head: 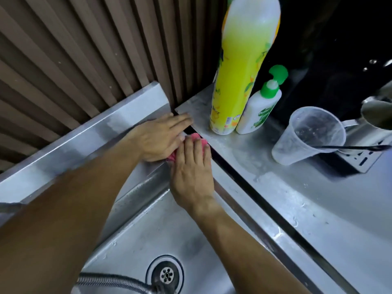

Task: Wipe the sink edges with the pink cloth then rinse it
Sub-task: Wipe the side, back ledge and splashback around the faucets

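A pink cloth (196, 138) lies bunched at the back right corner of the steel sink's rim (89, 141). My right hand (192, 175) presses flat on the cloth with straight fingers. My left hand (158, 137) lies beside it on the rim, fingers straight, its edge over part of the cloth. Most of the cloth is hidden under both hands. The sink basin with its round drain (167, 274) is below my arms.
A tall yellow bottle (239, 81) and a white pump bottle with green top (259, 109) stand on the counter right of the corner. A clear plastic cup (305, 136), a power strip (360, 160) and a metal pot (377, 113) sit farther right. A metal hose (110, 282) crosses the basin.
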### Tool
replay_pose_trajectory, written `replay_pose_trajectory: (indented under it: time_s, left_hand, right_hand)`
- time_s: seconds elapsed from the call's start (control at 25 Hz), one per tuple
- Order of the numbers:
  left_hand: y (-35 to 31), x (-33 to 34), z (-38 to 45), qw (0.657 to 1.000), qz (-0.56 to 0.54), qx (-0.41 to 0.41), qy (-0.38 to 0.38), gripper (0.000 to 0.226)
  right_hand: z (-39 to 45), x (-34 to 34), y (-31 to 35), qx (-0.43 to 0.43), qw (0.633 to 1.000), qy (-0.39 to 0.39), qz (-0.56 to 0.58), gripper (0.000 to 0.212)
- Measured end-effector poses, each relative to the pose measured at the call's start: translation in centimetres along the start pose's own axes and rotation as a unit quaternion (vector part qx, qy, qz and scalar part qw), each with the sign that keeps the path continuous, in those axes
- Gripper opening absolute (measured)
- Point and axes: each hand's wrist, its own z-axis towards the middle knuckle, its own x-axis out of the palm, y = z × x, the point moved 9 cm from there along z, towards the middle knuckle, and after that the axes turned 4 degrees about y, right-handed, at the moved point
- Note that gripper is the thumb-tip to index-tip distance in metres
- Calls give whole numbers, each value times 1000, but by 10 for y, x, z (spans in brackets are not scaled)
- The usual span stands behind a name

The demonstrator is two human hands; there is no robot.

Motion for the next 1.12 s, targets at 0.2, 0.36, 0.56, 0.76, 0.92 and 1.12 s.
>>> replay_pose_trajectory:
  time_s: [0.2, 0.36, 0.56, 0.76, 0.92, 1.12]
  left_hand:
    - [-5, 36, -31, 996, -80, -47, -5, 61]
    - [0, 38, -31, 996, -72, -57, -8, 62]
    - [1, 42, -28, 993, -106, -55, -11, 62]
    - [3, 40, -30, 990, -122, -68, -12, 63]
    - [3, 41, -30, 990, -124, -68, -10, 63]
    - [3, 41, -29, 991, -112, -74, -7, 63]
  right_hand:
    - [-85, -10, -38, -4, 999, -31, -14, 60]
    - [-100, -10, -49, 29, 999, -10, -42, 63]
    - [-38, -6, -18, 15, 999, -30, -29, 60]
    - [-137, -13, -60, 60, 997, -43, -38, 60]
    - [-167, -17, -75, 60, 996, -33, -59, 61]
    - [-70, -12, -33, 18, 998, -32, -43, 60]
